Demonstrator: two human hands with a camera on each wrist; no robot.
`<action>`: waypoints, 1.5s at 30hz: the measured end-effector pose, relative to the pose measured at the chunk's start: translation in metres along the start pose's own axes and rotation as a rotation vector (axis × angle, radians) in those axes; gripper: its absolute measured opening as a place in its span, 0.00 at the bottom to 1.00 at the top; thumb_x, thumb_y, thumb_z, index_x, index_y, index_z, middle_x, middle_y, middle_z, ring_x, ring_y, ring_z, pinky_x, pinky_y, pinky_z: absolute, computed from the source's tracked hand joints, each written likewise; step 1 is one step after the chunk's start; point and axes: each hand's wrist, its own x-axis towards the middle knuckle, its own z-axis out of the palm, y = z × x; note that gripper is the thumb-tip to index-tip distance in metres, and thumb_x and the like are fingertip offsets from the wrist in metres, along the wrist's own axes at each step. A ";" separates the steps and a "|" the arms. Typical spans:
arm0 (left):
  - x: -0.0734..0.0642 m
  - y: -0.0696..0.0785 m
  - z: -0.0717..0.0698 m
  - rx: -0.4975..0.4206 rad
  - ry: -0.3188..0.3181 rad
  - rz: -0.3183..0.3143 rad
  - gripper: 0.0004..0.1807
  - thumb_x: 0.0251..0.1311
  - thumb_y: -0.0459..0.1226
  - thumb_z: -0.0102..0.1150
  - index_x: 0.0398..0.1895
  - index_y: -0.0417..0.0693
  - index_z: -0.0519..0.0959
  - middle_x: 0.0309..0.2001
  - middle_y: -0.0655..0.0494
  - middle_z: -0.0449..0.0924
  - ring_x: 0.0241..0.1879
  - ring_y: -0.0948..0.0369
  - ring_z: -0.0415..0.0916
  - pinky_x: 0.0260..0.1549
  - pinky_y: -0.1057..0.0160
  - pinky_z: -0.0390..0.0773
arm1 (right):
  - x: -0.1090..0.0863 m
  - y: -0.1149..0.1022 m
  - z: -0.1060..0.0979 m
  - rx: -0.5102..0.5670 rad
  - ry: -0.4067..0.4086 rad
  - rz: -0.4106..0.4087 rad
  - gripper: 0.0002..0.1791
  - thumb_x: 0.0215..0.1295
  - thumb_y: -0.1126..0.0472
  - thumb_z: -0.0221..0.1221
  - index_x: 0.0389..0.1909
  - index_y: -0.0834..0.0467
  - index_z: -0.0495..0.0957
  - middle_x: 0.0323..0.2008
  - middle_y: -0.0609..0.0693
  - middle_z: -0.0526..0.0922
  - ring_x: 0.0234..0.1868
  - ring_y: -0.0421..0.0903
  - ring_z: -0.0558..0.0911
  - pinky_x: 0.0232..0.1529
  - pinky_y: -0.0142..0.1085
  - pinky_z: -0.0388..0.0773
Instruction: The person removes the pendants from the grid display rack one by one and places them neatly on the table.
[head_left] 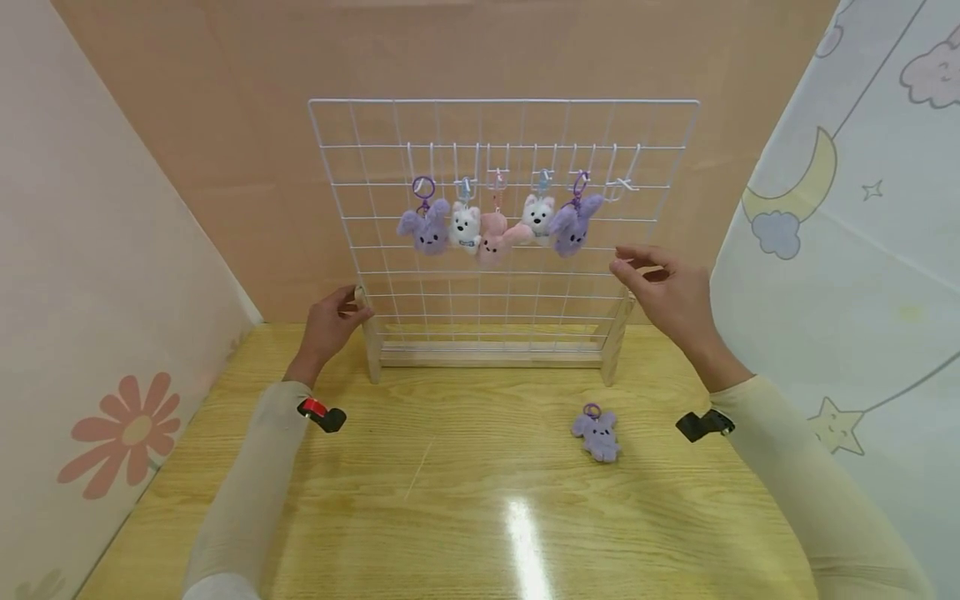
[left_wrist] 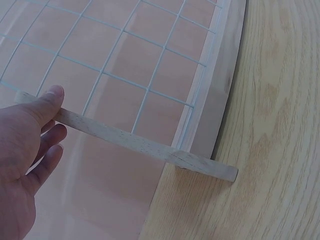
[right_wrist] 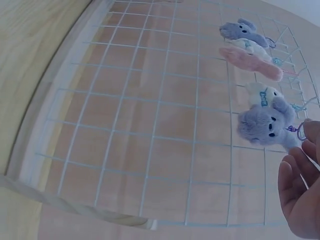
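Both arms (head_left: 258,483) reach forward, right hand (head_left: 670,296) higher.
Left hand (head_left: 330,323) pinches; the right's fingers (right_wrist: 286,182) bend loosely, thumb tip (head_left: 625,272) near forefinger (head_left: 637,252).

Grid rack (head_left: 491,358), one: at the rear of the table (head_left: 420,517), before the back panel (head_left: 487,50). Plush charms (head_left: 492,247), five: side by side, hung on the rack. Hook (head_left: 621,185), one: right of that row. Loose charm (head_left: 598,435), one: on the table, before the rack's right end. Left hand (head_left: 330,321): at the left post (head_left: 371,350). Right hand (head_left: 667,287): by the rack's right side.
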 end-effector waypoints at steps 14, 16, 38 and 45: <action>0.001 0.000 0.000 -0.002 0.002 0.001 0.32 0.69 0.40 0.65 0.73 0.40 0.69 0.62 0.35 0.78 0.54 0.40 0.80 0.50 0.39 0.82 | 0.034 -0.017 0.020 0.122 0.137 -0.033 0.20 0.65 0.56 0.71 0.53 0.61 0.86 0.53 0.54 0.87 0.47 0.38 0.85 0.43 0.22 0.81; 0.001 -0.001 0.000 -0.001 0.002 0.001 0.32 0.69 0.40 0.65 0.73 0.40 0.69 0.62 0.35 0.78 0.54 0.40 0.81 0.49 0.39 0.83 | 0.037 -0.017 0.023 0.116 0.146 -0.022 0.20 0.65 0.55 0.71 0.53 0.62 0.86 0.54 0.53 0.87 0.45 0.39 0.86 0.44 0.22 0.81; 0.001 0.002 -0.001 -0.006 -0.011 -0.010 0.33 0.69 0.41 0.65 0.73 0.39 0.69 0.61 0.35 0.79 0.54 0.40 0.81 0.49 0.39 0.82 | 0.065 -0.026 0.046 0.200 0.211 -0.013 0.17 0.67 0.56 0.68 0.51 0.61 0.87 0.53 0.56 0.87 0.54 0.47 0.82 0.45 0.25 0.81; 0.000 0.002 -0.002 -0.002 -0.010 -0.015 0.34 0.70 0.44 0.65 0.74 0.39 0.68 0.59 0.35 0.80 0.53 0.40 0.81 0.49 0.39 0.83 | 0.071 -0.030 0.053 0.194 0.253 0.039 0.17 0.68 0.56 0.66 0.51 0.63 0.87 0.46 0.55 0.87 0.43 0.35 0.79 0.38 0.23 0.77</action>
